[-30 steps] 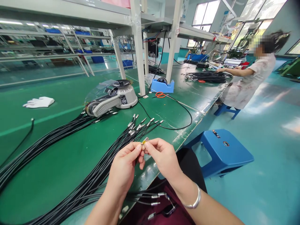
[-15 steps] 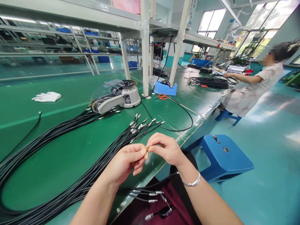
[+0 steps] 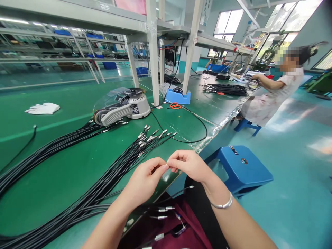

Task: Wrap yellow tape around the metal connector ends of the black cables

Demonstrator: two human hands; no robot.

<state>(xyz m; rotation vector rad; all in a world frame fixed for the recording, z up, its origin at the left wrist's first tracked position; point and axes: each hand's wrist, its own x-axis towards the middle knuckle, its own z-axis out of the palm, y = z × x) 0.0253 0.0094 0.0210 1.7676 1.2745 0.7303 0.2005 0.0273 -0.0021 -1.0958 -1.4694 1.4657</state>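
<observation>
My left hand (image 3: 145, 181) and my right hand (image 3: 188, 166) meet at the fingertips above the bench edge. Between them they pinch a small brass-coloured piece (image 3: 167, 165), almost wholly hidden by the fingers. Beyond the hands, a large bundle of black cables (image 3: 103, 166) with metal-tipped ends (image 3: 147, 136) fans across the green bench top (image 3: 52, 145). Several more cable ends (image 3: 160, 217) lie on the dark red cloth (image 3: 176, 224) over my lap, below my hands. One thin cable (image 3: 176, 193) rises close under my right wrist.
A tape-dispensing machine (image 3: 124, 109) stands behind the cables, near white gloves (image 3: 43, 108), orange scissors (image 3: 175, 105) and a blue tape holder (image 3: 177, 97). White posts hold a shelf above the bench. A blue stool (image 3: 241, 166) sits on the floor to the right; a seated co-worker (image 3: 272, 97) handles cables farther along.
The brass-coloured piece, visible a second ago, is now mostly covered by my fingertips. My hands have shifted slightly right and lower. The co-worker's hand has risen, holding a cable loop.
</observation>
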